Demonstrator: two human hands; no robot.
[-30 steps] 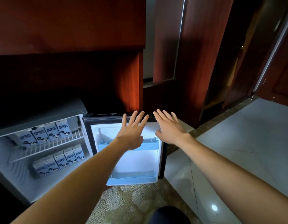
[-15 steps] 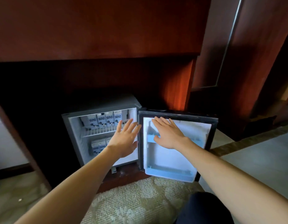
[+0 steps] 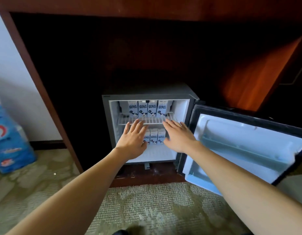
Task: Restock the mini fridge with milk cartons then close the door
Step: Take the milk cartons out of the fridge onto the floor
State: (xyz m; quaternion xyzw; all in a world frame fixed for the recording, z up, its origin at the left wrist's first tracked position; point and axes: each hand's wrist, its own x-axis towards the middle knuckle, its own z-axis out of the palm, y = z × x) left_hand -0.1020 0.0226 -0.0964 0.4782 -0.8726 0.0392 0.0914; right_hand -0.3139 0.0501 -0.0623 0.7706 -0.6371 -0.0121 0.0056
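Observation:
A grey mini fridge stands inside a dark wooden cabinet with its door swung wide open to the right. Several blue-and-white milk cartons stand in a row on the wire shelf. More milk cartons stand on the fridge floor below, partly hidden by my hands. My left hand and my right hand are held flat in front of the fridge opening, fingers spread, holding nothing.
A blue plastic-wrapped pack sits on the patterned carpet at the far left by a white wall. A wooden cabinet post stands left of the fridge. The door's inner shelves hold nothing.
The view has swung left, so the fridge now sits in the middle. Both hands, before in front of the open door, are now in front of the fridge's interior, still spread.

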